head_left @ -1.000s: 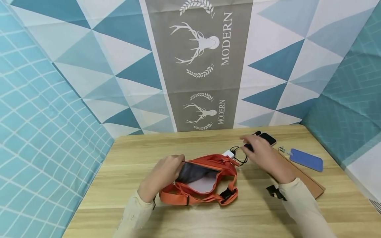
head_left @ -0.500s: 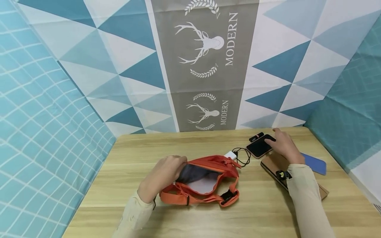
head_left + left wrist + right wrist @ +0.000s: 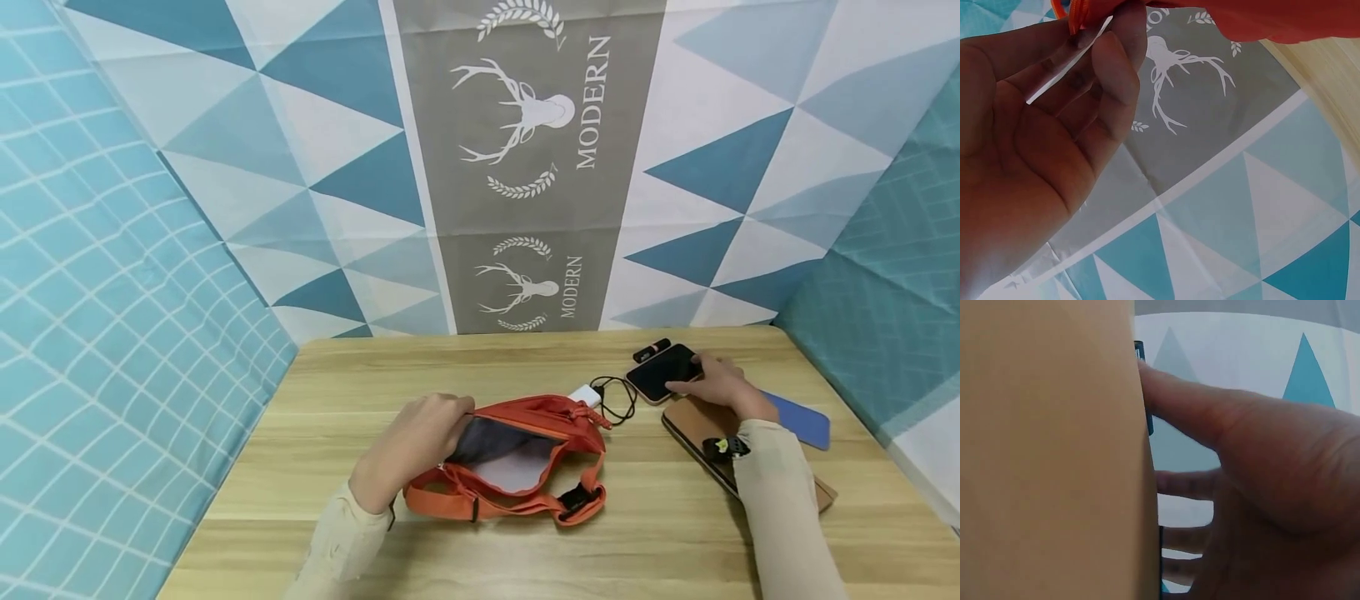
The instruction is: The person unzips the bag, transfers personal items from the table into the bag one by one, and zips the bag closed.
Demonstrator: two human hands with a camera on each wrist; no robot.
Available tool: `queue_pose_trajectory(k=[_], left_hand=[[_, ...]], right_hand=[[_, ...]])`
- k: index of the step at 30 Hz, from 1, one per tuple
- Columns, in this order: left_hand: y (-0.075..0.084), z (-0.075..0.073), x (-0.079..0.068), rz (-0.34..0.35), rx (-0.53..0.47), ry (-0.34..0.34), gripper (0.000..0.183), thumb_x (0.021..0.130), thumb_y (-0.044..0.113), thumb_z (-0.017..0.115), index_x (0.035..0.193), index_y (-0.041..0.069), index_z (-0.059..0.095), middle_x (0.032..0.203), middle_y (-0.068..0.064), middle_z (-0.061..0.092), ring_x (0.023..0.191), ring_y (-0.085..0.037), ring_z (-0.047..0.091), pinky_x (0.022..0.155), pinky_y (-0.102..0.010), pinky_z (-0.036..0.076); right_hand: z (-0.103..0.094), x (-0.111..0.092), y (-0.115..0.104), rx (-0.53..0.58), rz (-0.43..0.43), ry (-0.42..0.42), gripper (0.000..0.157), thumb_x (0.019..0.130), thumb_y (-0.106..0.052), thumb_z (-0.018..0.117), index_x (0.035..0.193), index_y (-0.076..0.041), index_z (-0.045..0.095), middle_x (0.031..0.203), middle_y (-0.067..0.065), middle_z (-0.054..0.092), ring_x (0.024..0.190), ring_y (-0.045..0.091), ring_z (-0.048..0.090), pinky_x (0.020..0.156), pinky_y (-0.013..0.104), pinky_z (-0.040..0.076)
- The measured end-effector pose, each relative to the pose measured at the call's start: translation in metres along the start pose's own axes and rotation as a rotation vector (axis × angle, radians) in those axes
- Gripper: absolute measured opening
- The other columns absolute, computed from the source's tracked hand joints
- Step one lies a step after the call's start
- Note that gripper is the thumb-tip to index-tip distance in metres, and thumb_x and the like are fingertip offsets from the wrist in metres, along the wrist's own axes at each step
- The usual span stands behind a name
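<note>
An orange-red waist bag (image 3: 536,408) lies with its mouth open on the wooden table, showing a dark and white lining. At its left end my left hand (image 3: 416,437) pinches the upper edge of the opening; the left wrist view shows my fingertips against the orange fabric (image 3: 1285,19). Over the right end of a black-screened smartphone (image 3: 660,375), my right hand (image 3: 720,390) spreads its thumb and fingers around the phone's edges. A brown zipped wallet (image 3: 693,417) lies under that wrist and fills the left of the right wrist view.
A white charger block (image 3: 587,396) with a coiled black cable (image 3: 626,412) sits behind the bag. Beyond the phone is a small black tube (image 3: 651,350). To the right a blue tag (image 3: 802,421) is partly covered by my arm. Patterned cloth walls enclose the table.
My right hand has moved right from above the cable, past the phone, and come down onto its right end. My left hand keeps its hold on the bag.
</note>
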State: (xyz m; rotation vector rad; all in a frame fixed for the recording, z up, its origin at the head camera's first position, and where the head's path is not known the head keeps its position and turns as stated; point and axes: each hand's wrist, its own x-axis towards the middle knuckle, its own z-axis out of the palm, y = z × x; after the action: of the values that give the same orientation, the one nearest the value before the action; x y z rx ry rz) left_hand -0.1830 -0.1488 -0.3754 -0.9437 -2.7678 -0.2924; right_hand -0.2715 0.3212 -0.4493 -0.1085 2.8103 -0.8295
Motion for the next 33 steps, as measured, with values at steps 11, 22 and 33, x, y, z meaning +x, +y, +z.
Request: queue_pose_trajectory(k=[11,22,33], left_hand=[[0.002,0.001,0.002,0.0,-0.006,-0.017,0.026,0.096,0.011,0.063,0.073,0.02,0.055,0.063,0.011,0.046,0.055,-0.007,0.045,0.052,-0.024,0.039],[0.004,0.002,0.0,-0.017,-0.007,-0.018,0.027,0.096,0.009,0.062,0.072,0.019,0.054,0.061,0.01,0.044,0.053,-0.006,0.043,0.051,-0.023,0.038],[0.003,0.001,-0.001,-0.016,-0.01,-0.024,0.025,0.096,0.01,0.063,0.074,0.019,0.056,0.062,0.01,0.045,0.053,-0.006,0.043,0.05,-0.023,0.038]], right_hand=[[0.006,0.007,0.014,-0.012,-0.036,0.079,0.092,0.086,-0.034,0.075,0.141,0.023,0.027,0.136,0.049,0.031,0.121,0.066,0.03,0.097,0.072,0.029],[-0.007,0.009,0.001,-0.023,0.016,0.165,0.095,0.082,-0.038,0.079,0.139,0.023,0.032,0.131,0.048,0.035,0.119,0.066,0.028,0.095,0.071,0.028],[-0.011,-0.007,-0.034,0.14,-0.11,0.293,0.064,0.096,-0.017,0.067,0.137,0.016,0.032,0.115,0.042,0.051,0.086,0.044,0.064,0.062,0.042,0.053]])
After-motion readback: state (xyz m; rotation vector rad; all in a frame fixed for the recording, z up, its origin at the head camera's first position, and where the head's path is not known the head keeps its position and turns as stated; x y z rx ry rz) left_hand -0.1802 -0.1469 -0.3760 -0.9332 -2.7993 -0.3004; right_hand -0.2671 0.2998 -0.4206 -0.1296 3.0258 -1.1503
